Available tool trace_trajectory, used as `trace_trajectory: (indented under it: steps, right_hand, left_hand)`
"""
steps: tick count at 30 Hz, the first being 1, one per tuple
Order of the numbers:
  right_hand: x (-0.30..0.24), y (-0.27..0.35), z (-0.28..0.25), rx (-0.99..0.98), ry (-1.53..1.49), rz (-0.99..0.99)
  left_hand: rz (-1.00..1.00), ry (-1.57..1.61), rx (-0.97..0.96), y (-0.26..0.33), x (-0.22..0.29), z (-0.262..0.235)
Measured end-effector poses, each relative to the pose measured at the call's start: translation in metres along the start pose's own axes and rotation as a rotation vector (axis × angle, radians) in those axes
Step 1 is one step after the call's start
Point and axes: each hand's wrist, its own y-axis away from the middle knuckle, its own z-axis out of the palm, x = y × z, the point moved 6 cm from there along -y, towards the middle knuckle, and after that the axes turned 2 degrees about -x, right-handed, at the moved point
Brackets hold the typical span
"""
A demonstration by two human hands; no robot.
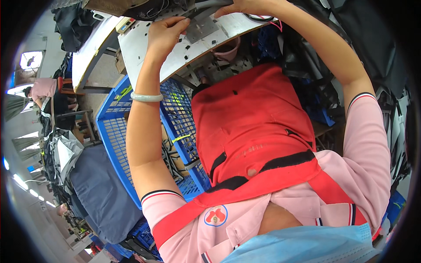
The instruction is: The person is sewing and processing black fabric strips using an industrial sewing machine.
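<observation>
At the far edge of the view, my left hand (165,34) is closed in a pinch over the white worktable (144,48). Its thumb and fingertips meet at the end of a dark, flat strip (199,16). The strip runs right toward my right hand (247,6), whose curled fingers bend down onto its other end. The picture's upper edge cuts off part of that hand. Beneath the strip lies a grey metal plate (201,31), part of a machine bed. Small black scraps (187,47) are scattered around it.
A blue plastic basket (112,120) with black strip-like pieces stands left of my lap, below my left forearm. Under the table is a pink bucket (228,50). Dark fabric (103,188) is piled at the left. Another person (44,92) works farther off.
</observation>
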Motion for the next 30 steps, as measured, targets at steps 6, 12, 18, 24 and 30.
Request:
trace_trajectory:
  steps: [6,12,18,24,30]
  right_hand:
    - [0.012,-0.014,0.003,0.1,0.038,-0.051]
    - [0.013,-0.021,-0.001,0.078,0.011,-0.014]
    - [0.022,-0.038,0.008,0.067,0.042,0.029]
    - [0.009,-0.01,0.003,0.058,-0.114,0.064]
    - [0.016,-0.012,-0.004,0.196,-0.003,0.02]
  left_hand:
    - [0.005,0.009,0.01,-0.012,-0.002,-0.004]
    - [0.06,0.016,0.008,-0.021,-0.005,-0.009]
    - [0.019,0.166,0.015,-0.039,-0.018,-0.01]
    - [0.059,0.222,-0.061,-0.017,-0.016,-0.012]
    - [0.007,0.259,0.004,-0.03,-0.033,-0.02]
